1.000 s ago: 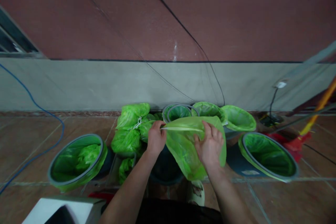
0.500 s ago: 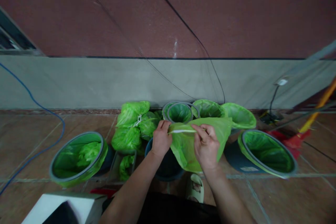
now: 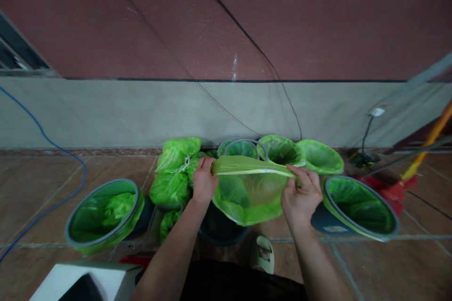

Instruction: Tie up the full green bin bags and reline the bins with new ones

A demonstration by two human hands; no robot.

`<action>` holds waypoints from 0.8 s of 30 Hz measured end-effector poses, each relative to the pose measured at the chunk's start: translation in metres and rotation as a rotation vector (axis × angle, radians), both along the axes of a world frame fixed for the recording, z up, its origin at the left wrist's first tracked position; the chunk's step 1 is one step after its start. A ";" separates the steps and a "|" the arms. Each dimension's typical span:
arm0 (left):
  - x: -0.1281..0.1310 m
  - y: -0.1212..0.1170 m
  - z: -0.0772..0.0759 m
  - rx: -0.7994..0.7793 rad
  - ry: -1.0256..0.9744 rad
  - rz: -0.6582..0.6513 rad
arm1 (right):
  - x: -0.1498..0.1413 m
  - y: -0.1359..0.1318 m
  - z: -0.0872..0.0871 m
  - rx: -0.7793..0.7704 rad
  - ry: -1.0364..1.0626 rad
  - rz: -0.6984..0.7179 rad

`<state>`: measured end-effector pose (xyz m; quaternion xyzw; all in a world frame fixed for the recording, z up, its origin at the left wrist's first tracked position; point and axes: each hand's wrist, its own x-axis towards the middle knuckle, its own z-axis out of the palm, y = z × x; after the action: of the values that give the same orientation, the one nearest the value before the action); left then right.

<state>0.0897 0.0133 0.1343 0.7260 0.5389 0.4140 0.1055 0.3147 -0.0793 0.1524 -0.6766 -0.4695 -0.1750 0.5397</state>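
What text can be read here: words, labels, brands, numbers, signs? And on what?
No legible text anywhere.
Pale label on the right-hand bin: too small and blurred to read.
Dark print on the slipper: too blurred to tell whether it includes lettering.
Held green bag: no lettering visible.

Held bag: translucent yellow-green, whitish along its opening
Tied bags: bright lime green
Middle bin: very dark blue
Right-hand bin: dark blue, its liner green
Upper wall: dull maroon
Lower wall: pale grey
Floor: reddish-brown tiles, a grid of lighter lines
Cord: bright blue
Pole: orange-yellow
Slipper: pale cream, brownish printed figure
Box: white
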 end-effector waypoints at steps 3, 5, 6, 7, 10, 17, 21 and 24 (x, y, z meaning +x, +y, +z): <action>-0.003 0.002 0.002 -0.021 0.028 0.019 | 0.005 -0.001 0.002 0.002 0.025 -0.010; -0.006 0.002 0.004 -0.030 0.064 0.042 | 0.008 -0.002 0.003 0.001 0.041 -0.020; -0.008 0.003 0.005 -0.034 0.085 0.059 | 0.009 -0.003 0.003 0.003 0.052 -0.030; -0.010 0.003 0.006 -0.038 0.104 0.077 | 0.011 -0.003 0.003 0.004 0.062 -0.043; -0.019 0.006 0.008 -0.059 0.139 0.136 | 0.018 -0.004 0.002 -0.008 0.094 -0.103; -0.041 0.017 0.020 -0.263 0.219 0.338 | 0.048 -0.005 -0.009 -0.152 0.208 -0.214; -0.055 0.024 0.018 -0.391 0.248 0.384 | 0.063 -0.006 -0.033 -0.358 0.427 -0.242; -0.057 0.028 0.015 -0.447 0.134 0.289 | 0.065 0.001 -0.045 -0.436 0.656 -0.131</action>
<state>0.0328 0.0416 0.1489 0.6258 0.7208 0.2466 0.1672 0.3801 -0.0787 0.1073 -0.8237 -0.2542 0.1204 0.4924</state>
